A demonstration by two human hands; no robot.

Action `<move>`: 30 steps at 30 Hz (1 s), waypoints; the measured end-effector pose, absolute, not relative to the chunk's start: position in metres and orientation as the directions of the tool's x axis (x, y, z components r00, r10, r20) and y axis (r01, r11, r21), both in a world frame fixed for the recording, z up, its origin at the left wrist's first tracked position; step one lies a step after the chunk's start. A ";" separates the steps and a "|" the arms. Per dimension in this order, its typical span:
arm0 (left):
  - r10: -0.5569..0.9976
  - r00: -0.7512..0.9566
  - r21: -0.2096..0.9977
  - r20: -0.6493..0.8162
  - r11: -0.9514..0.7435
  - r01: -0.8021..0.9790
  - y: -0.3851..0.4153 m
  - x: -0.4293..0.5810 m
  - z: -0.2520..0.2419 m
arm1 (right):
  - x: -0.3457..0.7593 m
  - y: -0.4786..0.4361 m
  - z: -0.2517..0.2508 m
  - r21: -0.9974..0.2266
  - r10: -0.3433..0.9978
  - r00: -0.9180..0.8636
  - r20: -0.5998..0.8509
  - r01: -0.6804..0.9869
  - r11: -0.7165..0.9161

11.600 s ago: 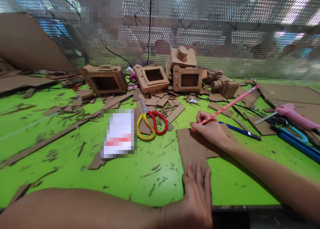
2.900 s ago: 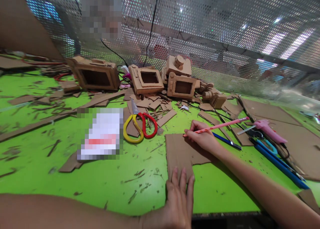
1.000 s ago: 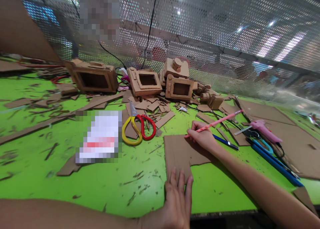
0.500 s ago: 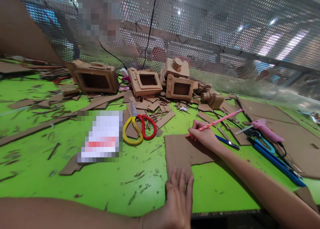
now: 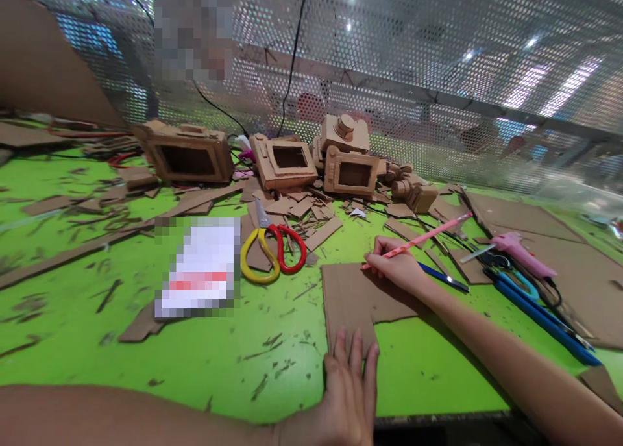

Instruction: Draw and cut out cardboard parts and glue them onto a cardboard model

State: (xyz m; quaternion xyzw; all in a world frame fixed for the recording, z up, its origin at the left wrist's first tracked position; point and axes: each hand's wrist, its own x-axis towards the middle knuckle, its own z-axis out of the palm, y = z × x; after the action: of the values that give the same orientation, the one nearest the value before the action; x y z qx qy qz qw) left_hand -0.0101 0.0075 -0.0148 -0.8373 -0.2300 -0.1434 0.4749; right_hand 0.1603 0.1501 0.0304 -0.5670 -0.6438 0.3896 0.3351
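Note:
My right hand (image 5: 395, 265) is closed round a pink pencil (image 5: 428, 235), its tip at the upper edge of an L-shaped piece of cardboard (image 5: 348, 300). The pencil slants up to the right. Fingers stretched out, my left hand (image 5: 348, 384) lies flat on the lower end of that cardboard against the green table (image 5: 272, 381). Scissors (image 5: 272, 248) with one yellow and one red handle lie left of the cardboard, blades pointing away. A blue cutter knife (image 5: 444, 277) lies just beyond my right wrist, partly hidden by it.
Several cardboard model cameras (image 5: 350, 176) stand along the back before a perforated metal screen (image 5: 413, 63). Cardboard scraps (image 5: 302, 206) litter the table. At the right are a pink glue gun (image 5: 523, 254), a long blue tool (image 5: 549, 322) and cardboard sheets (image 5: 584, 264). A blurred-out white paper (image 5: 204, 258) lies left.
The pencil tip stays near the cardboard's upper edge, with only a slight shift of my right hand. My left hand keeps its place on the cardboard. The whole view has moved slightly.

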 end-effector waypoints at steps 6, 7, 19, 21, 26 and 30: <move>0.250 0.853 -0.728 0.458 -0.446 0.521 0.007 -0.010 -0.013 | 0.160 0.149 0.031 -0.867 0.992 -0.124 0.002 0.494 0.063; 0.250 0.854 -0.728 0.457 -0.447 0.520 0.007 -0.010 -0.014 | 0.160 0.149 0.031 -0.864 0.992 -0.125 0.003 0.499 0.066; 0.263 0.845 -0.707 0.465 -0.464 0.534 0.007 -0.009 -0.012 | 0.160 0.152 0.033 -0.896 0.997 -0.052 0.061 0.438 0.078; 0.266 0.847 -0.710 0.461 -0.462 0.531 0.006 -0.009 -0.011 | 0.159 0.152 0.033 -0.897 0.998 -0.062 0.032 0.438 0.056; 0.265 0.840 -0.706 0.473 -0.457 0.541 0.006 -0.009 -0.012 | 0.158 0.150 0.033 -0.882 0.999 -0.044 0.016 0.469 0.035; 0.261 0.847 -0.720 0.463 -0.446 0.531 0.006 -0.009 -0.013 | 0.159 0.151 0.032 -0.875 0.998 -0.067 0.016 0.481 0.046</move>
State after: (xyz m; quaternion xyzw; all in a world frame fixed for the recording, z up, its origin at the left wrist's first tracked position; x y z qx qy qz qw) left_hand -0.0094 0.0064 -0.0129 -0.8382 -0.2362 -0.1437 0.4701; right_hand 0.1589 0.1506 0.0320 -0.5854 -0.6316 0.3666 0.3521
